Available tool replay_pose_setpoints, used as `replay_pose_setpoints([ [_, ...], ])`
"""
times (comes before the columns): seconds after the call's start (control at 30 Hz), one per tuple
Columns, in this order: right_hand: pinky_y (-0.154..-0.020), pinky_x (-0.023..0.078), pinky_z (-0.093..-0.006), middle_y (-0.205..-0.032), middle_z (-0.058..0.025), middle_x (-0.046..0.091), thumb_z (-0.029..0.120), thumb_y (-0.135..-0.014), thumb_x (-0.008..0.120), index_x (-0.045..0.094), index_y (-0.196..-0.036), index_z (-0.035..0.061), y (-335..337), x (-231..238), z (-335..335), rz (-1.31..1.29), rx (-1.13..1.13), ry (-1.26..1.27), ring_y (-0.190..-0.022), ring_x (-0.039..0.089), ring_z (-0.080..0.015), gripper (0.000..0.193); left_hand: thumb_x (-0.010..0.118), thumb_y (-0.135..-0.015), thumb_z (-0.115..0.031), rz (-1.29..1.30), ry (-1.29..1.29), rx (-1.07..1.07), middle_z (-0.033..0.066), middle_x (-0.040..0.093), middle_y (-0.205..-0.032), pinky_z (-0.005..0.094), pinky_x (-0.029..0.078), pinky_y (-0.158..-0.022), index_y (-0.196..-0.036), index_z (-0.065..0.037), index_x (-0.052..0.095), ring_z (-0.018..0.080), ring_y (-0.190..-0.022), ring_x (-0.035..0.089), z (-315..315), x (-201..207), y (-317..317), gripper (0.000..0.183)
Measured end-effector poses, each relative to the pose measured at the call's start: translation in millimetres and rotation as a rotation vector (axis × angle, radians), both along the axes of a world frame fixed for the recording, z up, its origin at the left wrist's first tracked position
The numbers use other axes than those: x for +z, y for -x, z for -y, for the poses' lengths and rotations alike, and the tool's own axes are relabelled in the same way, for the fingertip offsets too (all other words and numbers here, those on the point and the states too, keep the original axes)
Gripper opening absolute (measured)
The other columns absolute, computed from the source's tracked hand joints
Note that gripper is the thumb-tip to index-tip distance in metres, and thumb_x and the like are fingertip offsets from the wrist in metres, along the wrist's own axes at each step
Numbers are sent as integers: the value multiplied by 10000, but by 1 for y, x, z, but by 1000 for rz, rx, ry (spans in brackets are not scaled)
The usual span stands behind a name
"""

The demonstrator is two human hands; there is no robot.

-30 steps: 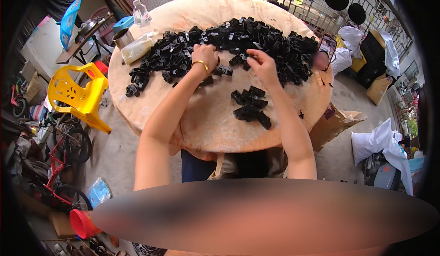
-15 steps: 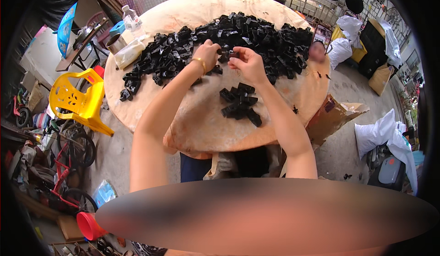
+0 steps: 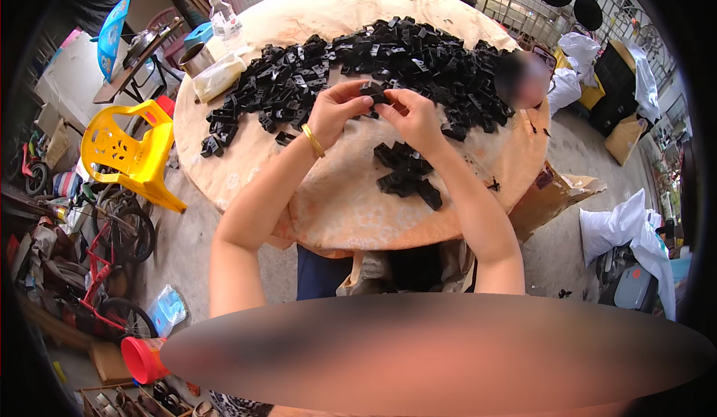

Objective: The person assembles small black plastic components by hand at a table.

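My left hand (image 3: 335, 114) and my right hand (image 3: 413, 117) meet above the middle of the round table (image 3: 336, 208). Between their fingertips they grip a small black plastic part (image 3: 373, 91); its finer shape is too small to make out. Just beyond the hands spreads a wide heap of similar black plastic parts (image 3: 426, 55), curving along the table from left to right. Nearer to me, beside my right forearm, lies a small separate cluster of black parts (image 3: 407, 174). A yellow bracelet (image 3: 313, 141) circles my left wrist.
At the table's left edge stand a clear bottle (image 3: 222, 17), a metal cup (image 3: 196, 60) and a pale packet (image 3: 219, 76). A yellow chair (image 3: 131, 152) is on the left. An opened cardboard box (image 3: 553, 197) and white sacks (image 3: 614, 226) stand on the right.
My two hands have come together; my left hand has turned and my right hand moved slightly right. Both now hold the black part at one spot. The view has shifted a little.
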State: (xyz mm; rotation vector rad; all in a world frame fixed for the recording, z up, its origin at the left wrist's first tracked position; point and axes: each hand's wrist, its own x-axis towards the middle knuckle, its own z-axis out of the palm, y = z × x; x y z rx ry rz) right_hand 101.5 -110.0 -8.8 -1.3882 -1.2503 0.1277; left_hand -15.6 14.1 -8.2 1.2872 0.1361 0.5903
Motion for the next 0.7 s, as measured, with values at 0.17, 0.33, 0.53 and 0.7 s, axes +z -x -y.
replay_pose_setpoints([
  [0.17,-526,462,-270,-725,-99,582,174,-675,703,606,-823,1,6,9,7,276,-193,38,-587,580,-182,247,626,-764,-25,-27,-40,131,61,614,-921,219,475,-705,-1059,13,565,95,-789,574,17,-1,-2,304],
  [0.33,-527,464,-285,-728,-79,575,197,-619,742,586,-750,29,7,3,2,303,-243,30,-592,570,-185,264,615,-771,-26,6,-95,177,57,619,-894,198,470,-678,-1055,24,557,84,-772,575,21,0,-5,294],
  [0.53,-552,461,-265,-765,-60,587,196,-619,759,574,-788,26,-6,0,-3,134,-121,45,-616,562,-143,303,593,-801,-85,-27,-7,67,57,612,-883,202,468,-632,-1037,15,553,87,-724,568,11,7,-2,259],
  [0.7,-672,452,-229,-861,-32,610,199,-811,598,576,-961,3,-28,-2,-6,-446,285,108,-776,550,-66,249,579,-823,-151,-204,-444,98,69,613,-861,200,454,-615,-1003,-13,532,91,-737,569,-1,26,11,231],
])
